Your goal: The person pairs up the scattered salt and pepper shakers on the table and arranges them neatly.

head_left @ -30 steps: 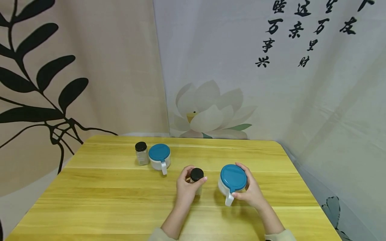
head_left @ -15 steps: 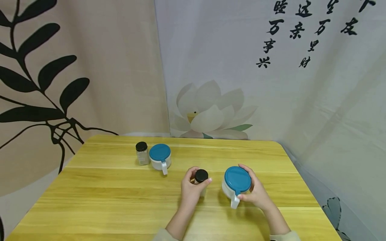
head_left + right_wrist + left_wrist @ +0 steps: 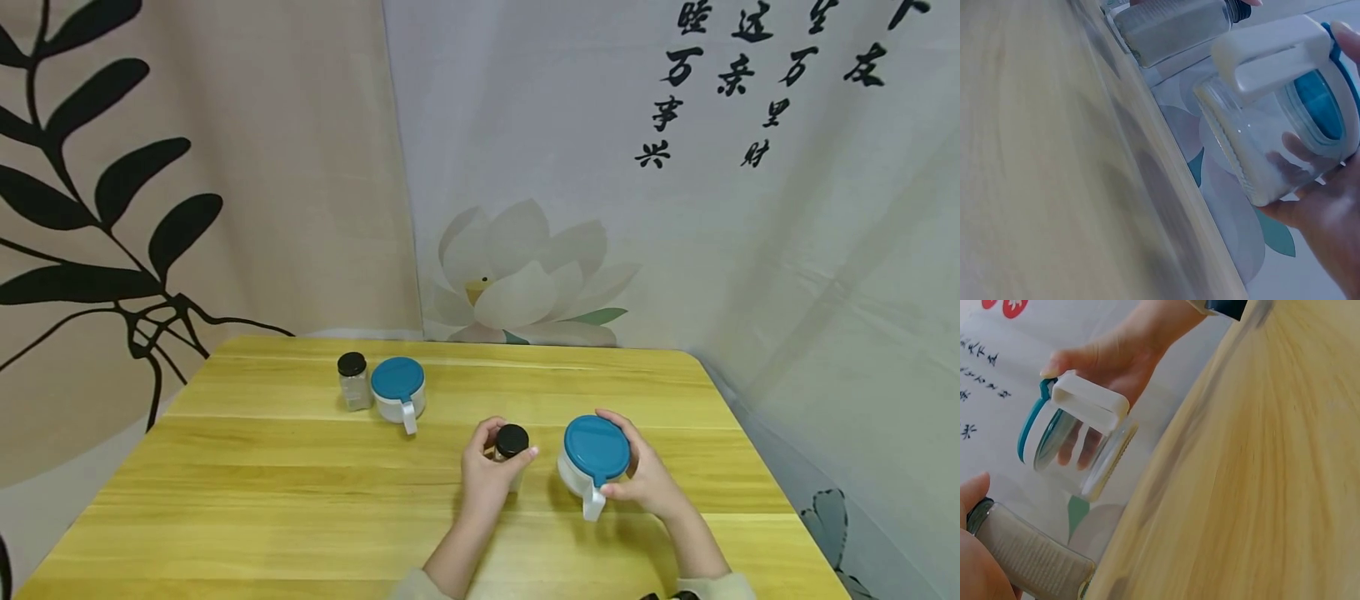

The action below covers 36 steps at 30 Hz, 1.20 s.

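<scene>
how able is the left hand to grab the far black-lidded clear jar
Probably not: the left hand holds the nearer black-lidded clear jar, though the far jar looks unblocked in front.

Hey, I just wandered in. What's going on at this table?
Someone's left hand holds a black-lidded jar, while their right hand holds a clear, blue-lidded pot just above the table. Farther back, toward the left, a second black-lidded jar and a second blue-lidded pot stand upright, side by side. All four are covered.
</scene>
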{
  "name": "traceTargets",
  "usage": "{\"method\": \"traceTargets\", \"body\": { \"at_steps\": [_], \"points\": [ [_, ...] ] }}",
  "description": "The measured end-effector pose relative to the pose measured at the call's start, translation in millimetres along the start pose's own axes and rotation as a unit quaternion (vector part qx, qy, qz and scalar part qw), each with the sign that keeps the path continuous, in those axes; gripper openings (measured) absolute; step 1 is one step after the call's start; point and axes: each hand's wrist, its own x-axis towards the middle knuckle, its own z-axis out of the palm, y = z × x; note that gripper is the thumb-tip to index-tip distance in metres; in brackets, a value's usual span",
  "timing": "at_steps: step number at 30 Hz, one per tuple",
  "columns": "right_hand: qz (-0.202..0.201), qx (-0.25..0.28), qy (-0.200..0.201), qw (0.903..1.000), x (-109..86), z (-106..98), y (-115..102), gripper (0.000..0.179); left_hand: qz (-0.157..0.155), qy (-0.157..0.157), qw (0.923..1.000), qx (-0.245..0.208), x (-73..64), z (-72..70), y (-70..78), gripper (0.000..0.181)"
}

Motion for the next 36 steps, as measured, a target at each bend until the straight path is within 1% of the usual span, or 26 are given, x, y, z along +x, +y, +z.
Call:
{"method": "traceTargets", "body": {
  "at_steps": [6, 10, 15, 25, 36],
  "points": [
    [0.011, 0.003, 0.001, 0.9999, -3.8, -4.4, 0.0, 0.094, 0.009, 0.003, 1.0000, 0.000, -2.7, 6.1, -0.9, 0.047],
    [0.017, 0.002, 0.002, 0.9998, -6.6, -7.0, 1.0, 0.093, 0.009, 0.011, 0.9999, 0.002, -3.5, 9.7, -2.8, 0.049],
    [0.017, 0.010, -0.004, 0.9998, -10.0, -9.6, 1.1, 0.093, 0.008, 0.012, 0.9999, -0.002, -5.3, 14.5, -5.3, 0.049],
    [0.012, 0.020, -0.020, 0.9995, -16.0, -15.2, 5.0, 0.093, 0.006, 0.003, 0.9993, -0.038, -10.3, 24.1, -8.7, 0.046],
    [0.012, 0.023, -0.030, 0.9992, -22.4, -21.4, 8.5, 0.091, 0.006, 0.008, 0.9993, -0.036, -11.8, 30.8, -11.9, 0.046]
  ]
}}
